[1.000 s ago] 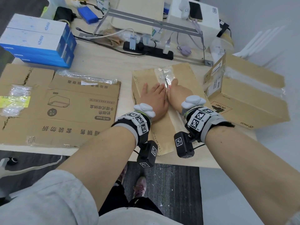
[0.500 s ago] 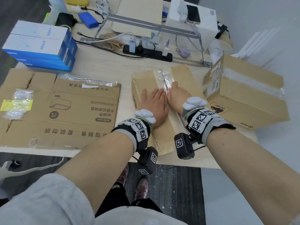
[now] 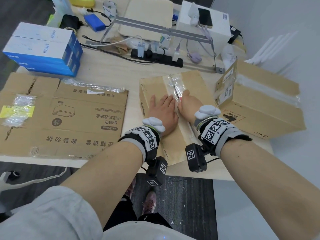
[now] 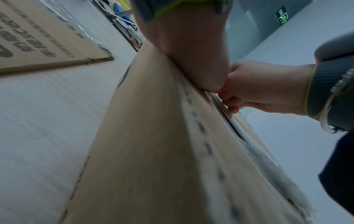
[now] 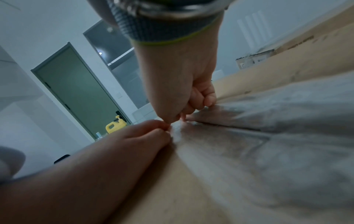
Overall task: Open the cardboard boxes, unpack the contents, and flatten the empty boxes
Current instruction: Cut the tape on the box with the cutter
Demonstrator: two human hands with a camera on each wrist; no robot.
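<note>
Cardboard box (image 3: 173, 108) lies sealed on the table (image 3: 110, 73). Left hand (image 3: 163, 112) presses flat beside the seam; right hand (image 3: 187, 104), fingers curled, picks at glossy tape (image 3: 174, 84). Flaps look stiff, tape slippery.

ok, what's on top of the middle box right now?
The left hand lies flat on the middle box; the right hand, fingers curled, works at the clear tape along its seam. Contents hidden: flaps closed.

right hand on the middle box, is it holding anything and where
The right hand has curled fingers digging at the clear tape along the middle box top seam. Whether it actually pinches tape cannot be told.
</note>
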